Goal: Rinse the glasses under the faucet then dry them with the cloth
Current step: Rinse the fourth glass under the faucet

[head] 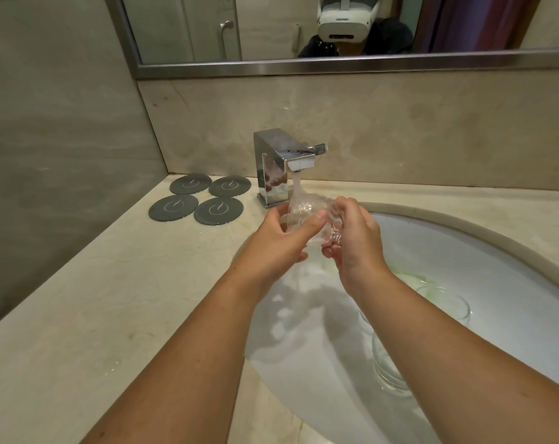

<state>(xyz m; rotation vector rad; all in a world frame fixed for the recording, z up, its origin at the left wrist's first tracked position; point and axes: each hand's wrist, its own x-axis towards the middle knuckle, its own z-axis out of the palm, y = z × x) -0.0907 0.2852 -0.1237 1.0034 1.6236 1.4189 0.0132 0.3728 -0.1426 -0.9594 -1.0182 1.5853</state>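
Both forearms reach in; left hand (276,240) and right hand (355,238) fingers clasp glass (307,216) under faucet (283,165); best rotated beneath the stream.

Beige marble wall (400,123) and countertop (95,299) below steel-framed mirror (271,27).

Bare forearms, no sleeves in sight. Left hand (276,241) and right hand (356,241) ungloved, no rings, no watch or bands at either wrist. Short, unpainted nails on the visible fingertips.
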